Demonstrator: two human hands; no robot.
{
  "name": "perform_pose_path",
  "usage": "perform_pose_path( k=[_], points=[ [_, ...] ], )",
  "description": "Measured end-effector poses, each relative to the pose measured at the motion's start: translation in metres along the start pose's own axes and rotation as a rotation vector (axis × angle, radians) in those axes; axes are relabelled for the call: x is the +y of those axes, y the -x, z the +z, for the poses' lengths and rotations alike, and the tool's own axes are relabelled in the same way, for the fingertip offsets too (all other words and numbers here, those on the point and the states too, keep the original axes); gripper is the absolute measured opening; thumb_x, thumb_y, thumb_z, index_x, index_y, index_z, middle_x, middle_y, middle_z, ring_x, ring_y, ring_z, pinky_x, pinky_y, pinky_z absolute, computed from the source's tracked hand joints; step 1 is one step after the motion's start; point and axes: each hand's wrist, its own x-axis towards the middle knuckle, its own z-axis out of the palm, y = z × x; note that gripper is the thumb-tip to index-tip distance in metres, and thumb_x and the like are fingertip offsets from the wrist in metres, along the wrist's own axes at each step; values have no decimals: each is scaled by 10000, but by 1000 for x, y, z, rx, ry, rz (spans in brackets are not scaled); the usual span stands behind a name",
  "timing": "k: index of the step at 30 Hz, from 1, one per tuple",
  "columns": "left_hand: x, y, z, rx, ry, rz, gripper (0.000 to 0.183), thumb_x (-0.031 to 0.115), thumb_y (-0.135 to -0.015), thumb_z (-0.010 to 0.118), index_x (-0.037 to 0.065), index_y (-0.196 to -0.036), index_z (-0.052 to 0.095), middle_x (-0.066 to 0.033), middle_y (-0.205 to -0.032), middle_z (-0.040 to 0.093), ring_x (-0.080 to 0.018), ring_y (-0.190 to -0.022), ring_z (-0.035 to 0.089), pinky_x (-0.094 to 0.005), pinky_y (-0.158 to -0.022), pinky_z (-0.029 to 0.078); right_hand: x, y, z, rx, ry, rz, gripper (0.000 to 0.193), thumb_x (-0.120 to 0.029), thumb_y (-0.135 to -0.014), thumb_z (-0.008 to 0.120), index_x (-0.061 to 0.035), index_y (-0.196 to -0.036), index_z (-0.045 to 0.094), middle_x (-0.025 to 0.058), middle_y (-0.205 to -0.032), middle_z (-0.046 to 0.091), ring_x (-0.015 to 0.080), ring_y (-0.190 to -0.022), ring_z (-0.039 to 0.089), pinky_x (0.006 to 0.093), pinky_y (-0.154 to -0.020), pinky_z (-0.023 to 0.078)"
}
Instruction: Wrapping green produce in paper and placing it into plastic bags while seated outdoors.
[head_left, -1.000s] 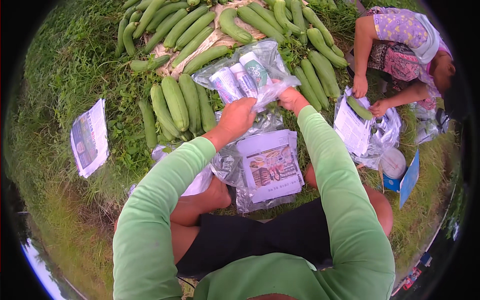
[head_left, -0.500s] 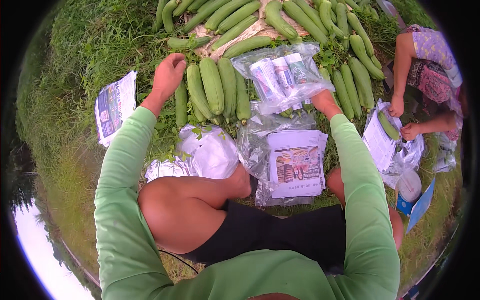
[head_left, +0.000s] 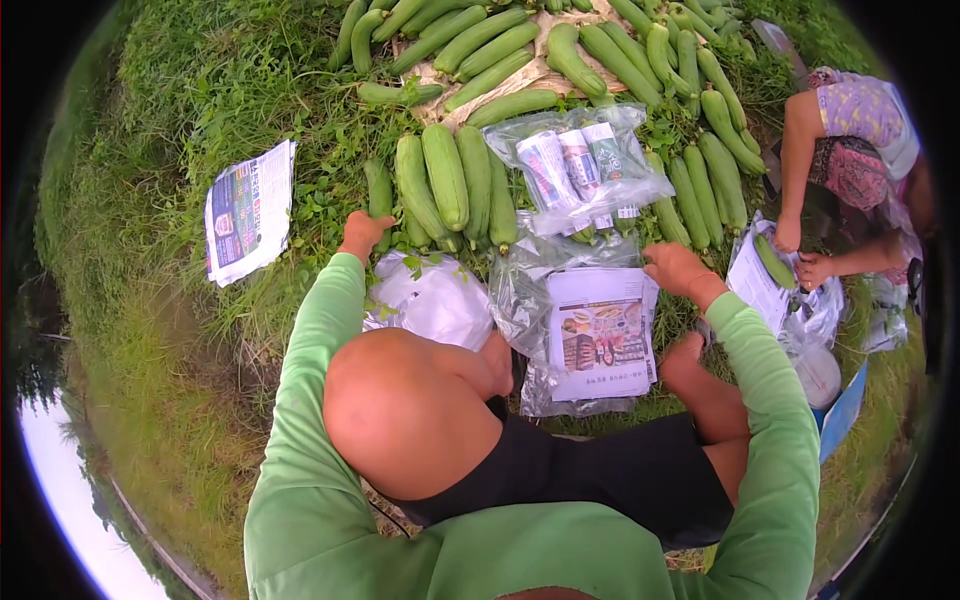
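A heap of green gourds (head_left: 490, 47) spreads across the top of the frame. At upper centre lies a clear bag (head_left: 600, 205) with three printed rolls (head_left: 577, 165) inside; left of it stretches a row of gourds (head_left: 446, 180). Below the bag, a paper stack (head_left: 603, 335); at upper left, a folded newspaper (head_left: 250, 213). Left of centre, the left hand (head_left: 366, 233) is at a lone gourd's (head_left: 378, 187) lower end, grip unclear. The right hand (head_left: 676, 269), fingers bent, is at the stack's upper right corner; whether its grip holds paper, I cannot tell.

Slender green gourd (head_left: 378, 188) on grass (head_left: 320, 115), printed paper stack (head_left: 600, 378) atop clear plastic (head_left: 518, 300).
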Motion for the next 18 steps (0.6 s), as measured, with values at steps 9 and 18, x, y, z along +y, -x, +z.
perform_pose_path(
  k=[9,18],
  points=[
    [34,104,-85,-329,1178,-68,359,221,-963,796,63,-1245,640,-64,-1136,691,-206,-967,662,-395,-803,594,-51,33,41,-149,89,-76,366,-161,-802,778,-83,-1160,765,192,-1101,765,403,-1043,723,483,-929,579],
    [229,248,-216,-543,523,751,758,277,-917,809,22,-1550,479,-119,-1441,628,-182,-1221,635,-352,-1057,534,-70,93,110,-289,214,-197,270,-130,-792,817,-39,-1044,781,196,-1020,777,389,-1007,751,481,-855,601]
  ],
)
